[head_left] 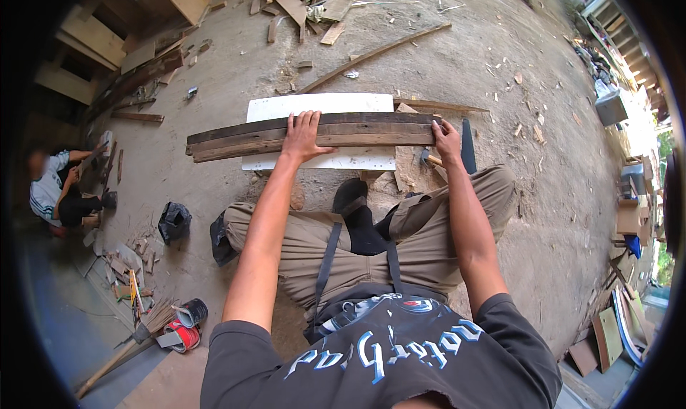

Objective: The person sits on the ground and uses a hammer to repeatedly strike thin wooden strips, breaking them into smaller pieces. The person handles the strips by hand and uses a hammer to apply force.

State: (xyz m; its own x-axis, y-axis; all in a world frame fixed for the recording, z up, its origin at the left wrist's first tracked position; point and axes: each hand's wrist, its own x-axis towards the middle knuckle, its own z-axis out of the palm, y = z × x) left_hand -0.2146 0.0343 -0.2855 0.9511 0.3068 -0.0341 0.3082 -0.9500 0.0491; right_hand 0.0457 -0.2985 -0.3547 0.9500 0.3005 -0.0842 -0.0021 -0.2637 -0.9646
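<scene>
Several long, dark, weathered wooden strips (pixel 379 132) lie side by side across a white board (pixel 321 105) in front of me. My left hand (pixel 304 136) rests flat on top of them, left of their middle, with its fingers stretched out and thumb pointing right. At their right end, my right hand (pixel 447 140) curls its fingers and thumb around the ends. A hammer (pixel 430 157) lies partly hidden just under my right wrist. Beside that wrist is a dark tapered blade (pixel 468 146), like a handsaw's; its handle is hidden.
Scrap wood (pixel 289 5) is heaped at the far side, and a long thin stick (pixel 375 57) lies beyond the board. Left, a person (pixel 61 187) sits holding a piece of wood. A black bag (pixel 175 222), broom (pixel 143 330) and red roll (pixel 187 336) lie nearer.
</scene>
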